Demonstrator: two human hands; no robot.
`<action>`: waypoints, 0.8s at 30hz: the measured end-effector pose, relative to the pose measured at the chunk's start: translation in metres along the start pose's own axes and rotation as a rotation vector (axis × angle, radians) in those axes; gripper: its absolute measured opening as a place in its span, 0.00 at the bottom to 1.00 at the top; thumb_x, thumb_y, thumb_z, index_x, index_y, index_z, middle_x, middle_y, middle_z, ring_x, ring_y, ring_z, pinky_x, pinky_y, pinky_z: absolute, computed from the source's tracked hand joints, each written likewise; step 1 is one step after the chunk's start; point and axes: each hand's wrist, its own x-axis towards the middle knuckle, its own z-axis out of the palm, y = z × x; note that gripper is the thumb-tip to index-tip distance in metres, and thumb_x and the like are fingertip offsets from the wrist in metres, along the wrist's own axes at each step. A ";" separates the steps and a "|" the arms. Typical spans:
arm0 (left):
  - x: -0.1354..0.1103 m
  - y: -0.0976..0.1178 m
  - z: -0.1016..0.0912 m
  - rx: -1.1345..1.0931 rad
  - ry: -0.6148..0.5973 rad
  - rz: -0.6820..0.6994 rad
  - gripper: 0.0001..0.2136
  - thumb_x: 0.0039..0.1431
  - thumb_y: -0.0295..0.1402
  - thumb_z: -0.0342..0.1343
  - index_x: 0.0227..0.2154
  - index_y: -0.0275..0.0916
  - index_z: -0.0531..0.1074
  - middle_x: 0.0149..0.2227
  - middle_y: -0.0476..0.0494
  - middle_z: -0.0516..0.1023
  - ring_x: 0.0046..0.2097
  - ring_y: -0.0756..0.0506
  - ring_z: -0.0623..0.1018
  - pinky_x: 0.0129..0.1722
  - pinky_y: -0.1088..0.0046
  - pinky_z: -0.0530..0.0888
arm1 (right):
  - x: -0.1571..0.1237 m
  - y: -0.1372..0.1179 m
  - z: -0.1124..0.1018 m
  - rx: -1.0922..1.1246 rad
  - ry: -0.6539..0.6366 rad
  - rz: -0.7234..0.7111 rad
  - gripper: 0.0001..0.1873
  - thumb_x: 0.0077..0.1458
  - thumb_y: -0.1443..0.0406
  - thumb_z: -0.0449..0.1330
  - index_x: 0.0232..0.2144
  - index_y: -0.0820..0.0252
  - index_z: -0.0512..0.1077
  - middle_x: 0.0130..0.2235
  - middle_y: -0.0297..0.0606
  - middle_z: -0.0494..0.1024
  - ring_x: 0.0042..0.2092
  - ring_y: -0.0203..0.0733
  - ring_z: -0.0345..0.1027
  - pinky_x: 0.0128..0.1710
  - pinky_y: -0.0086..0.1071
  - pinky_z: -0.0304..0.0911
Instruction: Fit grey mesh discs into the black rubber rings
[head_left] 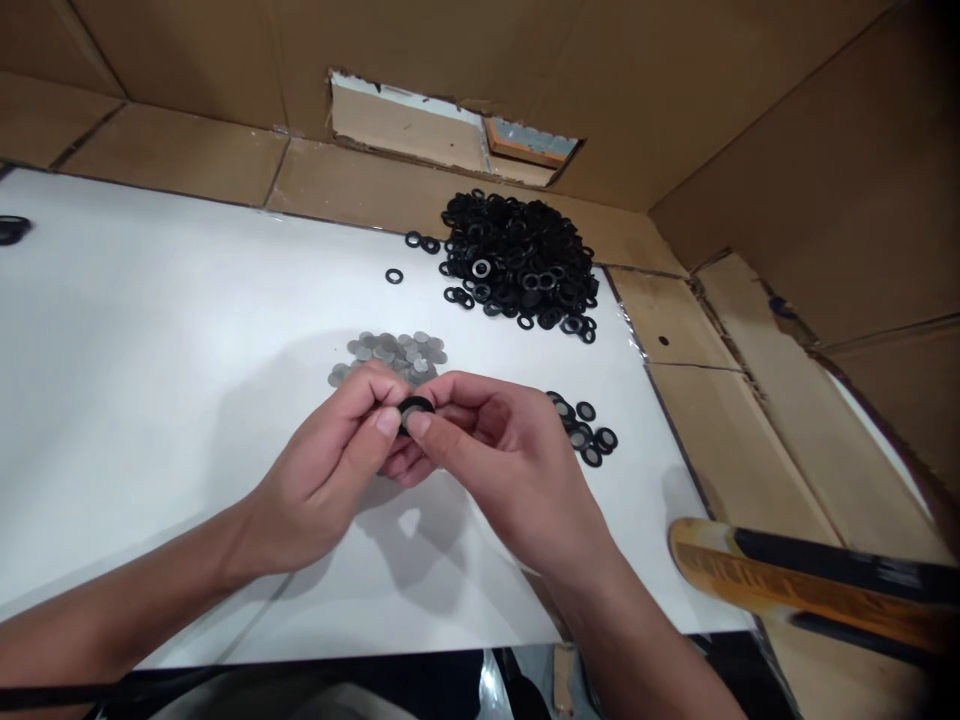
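Between both hands, over the middle of the white table, is a black rubber ring washer [417, 403] with a grey mesh disc in its centre. My left hand [330, 460] pinches its left edge between thumb and fingers. The thumb of my right hand [499, 450] presses on the disc, with the fingers curled beneath. Just behind the hands lies a pile of loose grey mesh discs [397, 352]. Right of my right hand are several black washers with grey discs in them [592, 437].
A large heap of black ring washers [517, 260] sits at the back right, with a stray ring [394, 276] to its left. Cardboard walls [712, 150] enclose the table [135, 350]. A yellow and black cylinder [795, 575] juts in at the lower right.
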 end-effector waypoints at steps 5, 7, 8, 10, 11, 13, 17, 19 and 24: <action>-0.002 -0.002 0.001 -0.029 0.002 0.015 0.09 0.77 0.31 0.46 0.37 0.43 0.67 0.33 0.49 0.64 0.31 0.49 0.68 0.30 0.71 0.75 | -0.004 -0.002 0.005 -0.040 0.037 -0.002 0.05 0.53 0.69 0.71 0.28 0.60 0.77 0.25 0.31 0.81 0.29 0.37 0.79 0.33 0.29 0.79; -0.002 -0.002 0.000 -0.013 0.001 0.015 0.09 0.77 0.31 0.46 0.38 0.43 0.67 0.32 0.49 0.64 0.31 0.49 0.68 0.30 0.70 0.75 | -0.005 -0.003 0.006 -0.072 0.053 -0.012 0.05 0.53 0.68 0.70 0.28 0.60 0.77 0.25 0.31 0.81 0.29 0.38 0.80 0.33 0.29 0.79; -0.003 -0.002 0.000 -0.008 0.001 0.017 0.09 0.77 0.31 0.46 0.38 0.43 0.67 0.32 0.49 0.64 0.31 0.49 0.68 0.30 0.70 0.75 | -0.005 -0.003 0.006 -0.081 0.057 -0.020 0.05 0.52 0.68 0.71 0.28 0.60 0.77 0.25 0.32 0.81 0.29 0.39 0.80 0.33 0.29 0.79; -0.003 -0.001 -0.001 0.008 0.000 0.021 0.09 0.77 0.31 0.46 0.38 0.43 0.68 0.33 0.49 0.64 0.32 0.49 0.69 0.31 0.71 0.75 | -0.005 -0.003 0.006 -0.095 0.065 -0.035 0.05 0.52 0.69 0.71 0.28 0.60 0.77 0.25 0.32 0.81 0.29 0.39 0.80 0.33 0.29 0.79; -0.003 -0.001 -0.002 0.016 -0.002 0.024 0.09 0.77 0.31 0.46 0.39 0.42 0.68 0.33 0.49 0.65 0.33 0.49 0.69 0.32 0.72 0.75 | -0.005 -0.002 0.006 -0.101 0.070 -0.041 0.05 0.51 0.69 0.71 0.28 0.61 0.77 0.25 0.32 0.81 0.29 0.39 0.80 0.33 0.29 0.79; -0.004 -0.001 -0.002 0.024 -0.014 0.035 0.09 0.78 0.30 0.46 0.39 0.42 0.69 0.34 0.49 0.64 0.33 0.50 0.69 0.33 0.73 0.74 | -0.005 -0.002 0.005 -0.104 0.076 -0.052 0.05 0.52 0.70 0.70 0.28 0.61 0.77 0.26 0.31 0.81 0.29 0.38 0.80 0.33 0.28 0.78; -0.005 -0.003 -0.001 -0.024 -0.022 0.030 0.09 0.78 0.30 0.45 0.40 0.42 0.69 0.35 0.49 0.64 0.33 0.51 0.68 0.33 0.74 0.74 | -0.005 -0.002 0.006 -0.061 0.059 -0.048 0.05 0.52 0.72 0.69 0.28 0.61 0.77 0.25 0.30 0.80 0.28 0.35 0.78 0.31 0.25 0.76; -0.006 -0.004 0.000 -0.064 -0.008 0.018 0.09 0.78 0.31 0.46 0.39 0.42 0.69 0.35 0.49 0.64 0.33 0.51 0.68 0.33 0.75 0.74 | -0.004 -0.001 0.007 -0.043 0.055 -0.037 0.06 0.51 0.72 0.70 0.27 0.61 0.76 0.24 0.29 0.79 0.27 0.34 0.77 0.31 0.24 0.76; -0.008 -0.005 0.003 -0.182 0.007 -0.029 0.09 0.78 0.32 0.46 0.38 0.43 0.67 0.32 0.50 0.62 0.31 0.50 0.65 0.30 0.74 0.72 | -0.005 0.000 0.010 -0.011 0.063 -0.043 0.06 0.51 0.72 0.70 0.27 0.60 0.76 0.25 0.29 0.79 0.28 0.35 0.78 0.32 0.26 0.78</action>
